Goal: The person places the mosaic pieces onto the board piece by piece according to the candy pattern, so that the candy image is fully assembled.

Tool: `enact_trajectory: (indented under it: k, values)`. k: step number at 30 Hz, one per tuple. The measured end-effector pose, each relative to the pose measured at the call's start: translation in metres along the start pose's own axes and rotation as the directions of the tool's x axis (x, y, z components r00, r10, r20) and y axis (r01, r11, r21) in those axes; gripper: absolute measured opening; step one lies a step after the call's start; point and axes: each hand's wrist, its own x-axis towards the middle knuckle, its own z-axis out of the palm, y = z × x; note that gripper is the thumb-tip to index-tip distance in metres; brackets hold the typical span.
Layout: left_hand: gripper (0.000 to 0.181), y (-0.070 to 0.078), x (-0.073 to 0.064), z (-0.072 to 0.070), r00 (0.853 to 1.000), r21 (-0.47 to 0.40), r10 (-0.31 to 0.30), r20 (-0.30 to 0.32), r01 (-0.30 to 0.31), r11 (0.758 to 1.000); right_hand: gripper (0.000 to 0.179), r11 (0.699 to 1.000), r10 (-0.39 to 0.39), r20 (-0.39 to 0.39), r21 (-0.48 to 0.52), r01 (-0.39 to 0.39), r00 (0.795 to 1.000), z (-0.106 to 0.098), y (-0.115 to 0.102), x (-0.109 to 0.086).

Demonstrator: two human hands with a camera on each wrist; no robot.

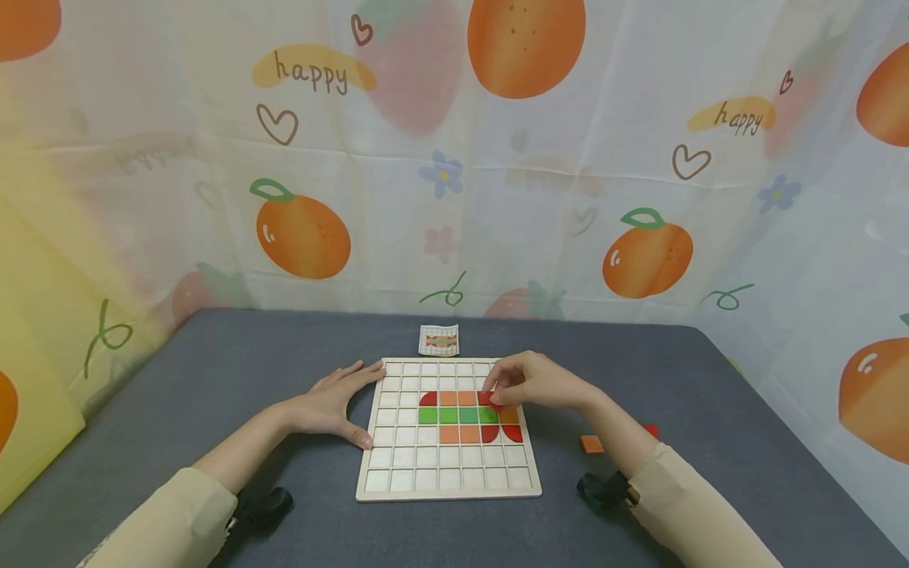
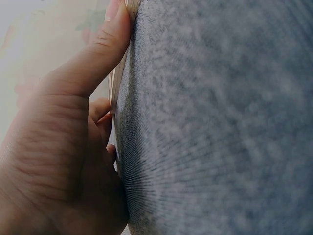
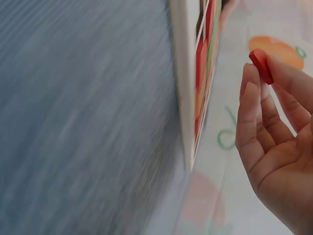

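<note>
A pale wooden grid board (image 1: 412, 480) lies on the dark table, with coloured tiles set in its middle rows. Red rounded tiles, orange squares (image 1: 449, 435) and green squares (image 1: 428, 415) fill those cells. My left hand (image 1: 323, 406) is spread at the board's left side, thumb and fingertips on its edge; the left wrist view has the thumb (image 2: 105, 54) against the rim. Over the upper right of the tiles, my right hand (image 1: 536, 381) pinches a small red tile (image 3: 261, 66) between thumb and fingertips. In the right wrist view that tile is held above the board's surface.
Behind the board lies a small printed card (image 1: 439, 341) with a coloured grid pattern. To the right on the table are a loose orange square tile (image 1: 592, 444) and a red piece (image 1: 651, 431), partly hidden by the right forearm. A fruit-print cloth (image 1: 398, 221) hangs behind the table.
</note>
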Motion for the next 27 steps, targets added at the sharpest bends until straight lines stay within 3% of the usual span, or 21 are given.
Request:
enact_trajectory:
  k: [16,27]
  values:
    - [0.114,0.0,0.0,0.0,1.0,-0.003,-0.007,0.003,0.007,1.0,0.012,0.994,-0.107,0.045,0.038,0.105,0.993,0.035,-0.048,0.046]
    - [0.114,-0.001,0.001,0.001,1.0,-0.007,-0.002,0.003,0.002,1.0,0.009,0.997,-0.076,0.134,-0.016,0.078,0.988,0.051,-0.047,0.062]
